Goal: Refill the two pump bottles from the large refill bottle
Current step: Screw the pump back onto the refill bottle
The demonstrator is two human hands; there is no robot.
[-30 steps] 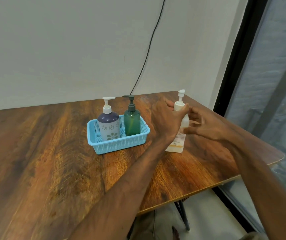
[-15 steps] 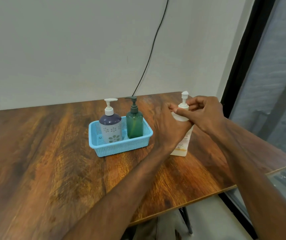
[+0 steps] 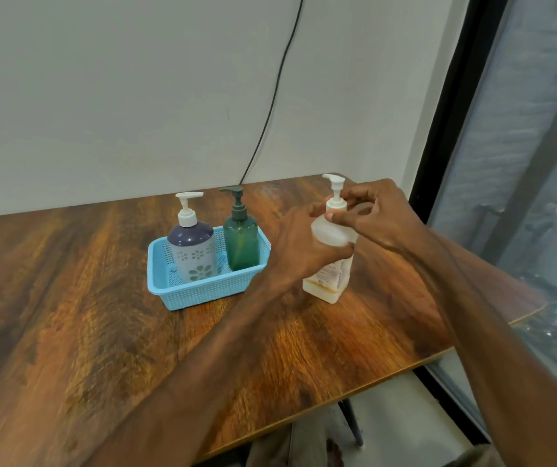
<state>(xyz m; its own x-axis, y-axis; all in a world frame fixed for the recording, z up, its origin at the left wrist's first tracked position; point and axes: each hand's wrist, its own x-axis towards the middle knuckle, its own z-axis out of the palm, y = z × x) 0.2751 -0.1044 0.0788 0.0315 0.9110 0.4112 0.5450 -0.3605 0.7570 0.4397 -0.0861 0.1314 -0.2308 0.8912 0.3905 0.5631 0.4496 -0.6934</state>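
Your left hand (image 3: 304, 246) grips the refill bottle (image 3: 331, 232) beside the basket (image 3: 203, 293), right hand (image 3: 383, 214) pinches its collar (image 3: 336, 205), so brace the body and twist slow

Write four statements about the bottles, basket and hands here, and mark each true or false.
1. The green bottle stands inside the blue basket. True.
2. The white refill bottle lies on its side. False: it stands on the table, outside the basket.
3. The left hand grips the white refill bottle's body. True.
4. The right hand rests flat on the table. False: its fingers pinch the bottle's pump collar.
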